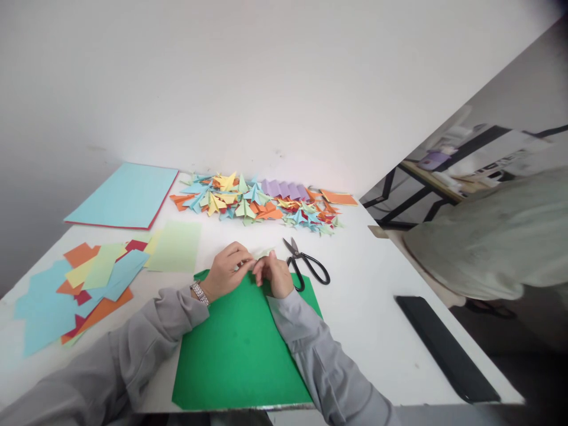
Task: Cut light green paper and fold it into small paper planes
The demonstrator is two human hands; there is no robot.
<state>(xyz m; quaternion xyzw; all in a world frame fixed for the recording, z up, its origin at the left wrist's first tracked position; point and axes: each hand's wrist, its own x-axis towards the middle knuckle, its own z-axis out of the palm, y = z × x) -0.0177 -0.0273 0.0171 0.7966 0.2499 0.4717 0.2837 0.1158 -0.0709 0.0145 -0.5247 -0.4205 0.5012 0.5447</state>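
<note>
My left hand [227,270], with a beaded bracelet at the wrist, is closed in a pinch on a small piece of pale green paper [263,253]. My right hand [277,274] has its fingers pressed on the other end of the same piece. Fingers cover most of the paper, so its folded shape is hidden. Both hands are over the far edge of a green board [239,349]. Just right of my right hand lie black-handled scissors [314,264] with their blades a little apart.
Folded paper planes [244,208] and purple pleated paper [284,189] lie along the wall. Loose coloured sheets [106,266] spread at left, below a blue stack [124,195]. A black slab [444,343] lies at right. Beyond the table is a person's light garment [483,231].
</note>
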